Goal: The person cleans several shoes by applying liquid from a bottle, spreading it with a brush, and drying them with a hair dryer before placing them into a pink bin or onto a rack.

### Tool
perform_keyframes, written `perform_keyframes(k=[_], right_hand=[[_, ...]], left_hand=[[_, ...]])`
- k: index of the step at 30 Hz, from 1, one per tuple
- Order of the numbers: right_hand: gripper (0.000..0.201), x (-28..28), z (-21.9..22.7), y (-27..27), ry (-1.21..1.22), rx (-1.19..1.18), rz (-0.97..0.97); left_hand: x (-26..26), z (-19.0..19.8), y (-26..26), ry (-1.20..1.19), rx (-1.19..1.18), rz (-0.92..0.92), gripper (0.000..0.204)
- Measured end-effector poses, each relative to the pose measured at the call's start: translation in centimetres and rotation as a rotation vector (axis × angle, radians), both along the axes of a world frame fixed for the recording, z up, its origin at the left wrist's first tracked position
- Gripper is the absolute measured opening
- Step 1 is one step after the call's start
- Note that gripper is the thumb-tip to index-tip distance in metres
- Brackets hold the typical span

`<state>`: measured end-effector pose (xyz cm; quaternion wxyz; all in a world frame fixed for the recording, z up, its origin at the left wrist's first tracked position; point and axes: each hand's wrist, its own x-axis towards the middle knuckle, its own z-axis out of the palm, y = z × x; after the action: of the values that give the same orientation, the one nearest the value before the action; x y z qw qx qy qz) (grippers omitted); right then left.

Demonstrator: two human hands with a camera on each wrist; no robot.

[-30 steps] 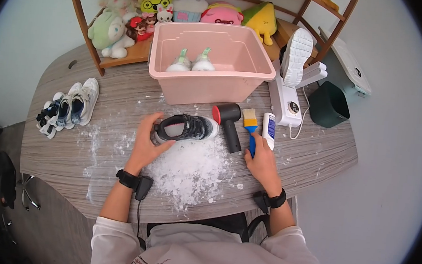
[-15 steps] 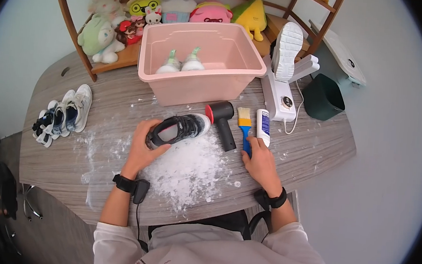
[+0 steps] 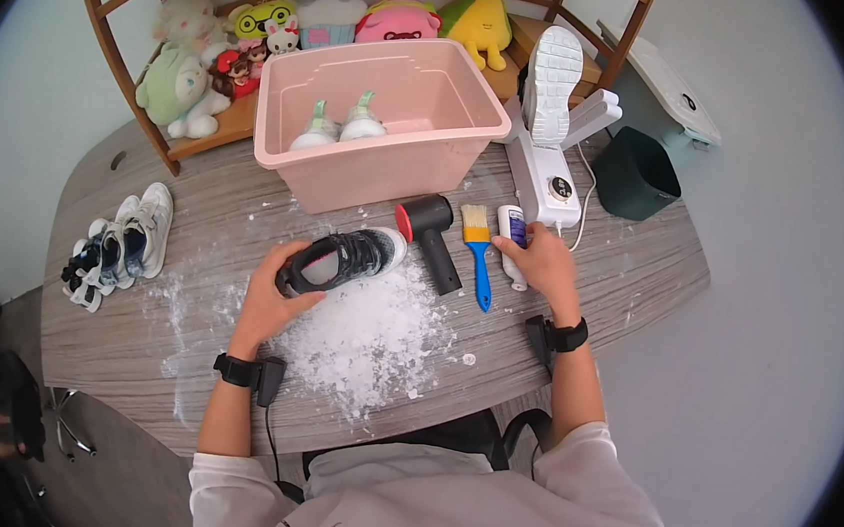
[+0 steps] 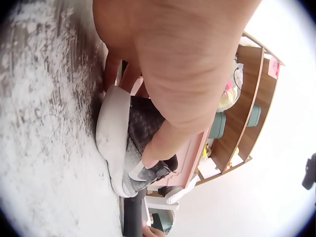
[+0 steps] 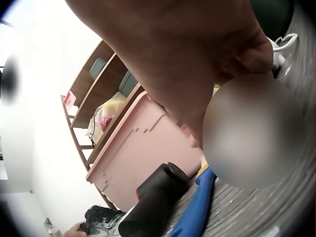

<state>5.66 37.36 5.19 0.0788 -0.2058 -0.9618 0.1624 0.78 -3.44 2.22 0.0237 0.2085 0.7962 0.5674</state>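
My left hand [image 3: 274,291] grips a dark grey and black sneaker [image 3: 347,262] around its heel, thumb on the near side. In the left wrist view, the white sole of the sneaker [image 4: 112,133] rests close to white powder [image 4: 47,128]. My right hand [image 3: 547,264] is at a white bottle with a blue label [image 3: 511,221], thumb and fingers on its two sides. A blurred patch covers much of the bottle in the right wrist view. Just left of that hand lies a paint brush [image 3: 480,254] with a blue and yellow handle.
A black handheld blower [image 3: 434,244] lies between sneaker and brush. Behind stands a pink bin [image 3: 380,175] with two light shoes inside. A white shoe dryer [image 3: 541,184] holds a shoe, beside a dark green bin [image 3: 635,182]. Several shoes [image 3: 123,242] stand at left; plush toys [image 3: 329,4] fill the shelf.
My right hand has left the brush, which now lies on the table, and moved right to the white bottle. The left hand keeps hold of the sneaker, now tilted slightly. The head view has shifted.
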Motion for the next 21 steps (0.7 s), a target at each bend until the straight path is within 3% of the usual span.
perform_keyframes(k=[5, 7, 9, 11, 13, 15, 17, 19, 21], right_hand=[[0.062, -0.4, -0.5, -0.2, 0.014, 0.031, -0.010], [0.059, -0.1, -0.3, -0.5, 0.044, 0.034, -0.004], [0.055, 0.6, 0.5, -1.0, 0.289, -0.123, -0.030], [0.050, 0.6, 0.6, -1.3, 0.340, -0.205, -0.009], [0.046, 1.0, 1.6, -1.9, 0.609, -0.788, 0.173], [0.044, 1.0, 3.3, -3.4, 0.562, -0.878, 0.248], [0.046, 0.1, 3.7, -5.7, 0.565, -1.202, 0.395], [0.040, -0.9, 3.4, -7.9, 0.552, -1.310, 0.400], [0.039, -1.6, 2.3, -9.2, 0.529, -1.575, 0.350]], left_hand=[[0.4, 1.0, -1.2, -0.055, 0.024, -0.015, 0.070], [0.2, -0.3, -2.4, -0.066, 0.051, -0.015, 0.070], [0.2, -0.6, -3.2, -0.077, 0.080, -0.004, 0.070], [0.7, -0.2, -3.1, -0.139, 0.117, 0.020, 0.071], [0.5, -0.5, -3.2, -0.130, 0.118, 0.018, 0.071], [0.4, -0.7, -3.1, -0.117, 0.121, 0.004, 0.071], [0.4, -0.5, -3.2, -0.078, 0.099, -0.001, 0.069], [0.5, -0.2, -3.1, -0.073, 0.109, -0.002, 0.069], [0.5, -0.1, -3.1, -0.068, 0.120, 0.006, 0.068]])
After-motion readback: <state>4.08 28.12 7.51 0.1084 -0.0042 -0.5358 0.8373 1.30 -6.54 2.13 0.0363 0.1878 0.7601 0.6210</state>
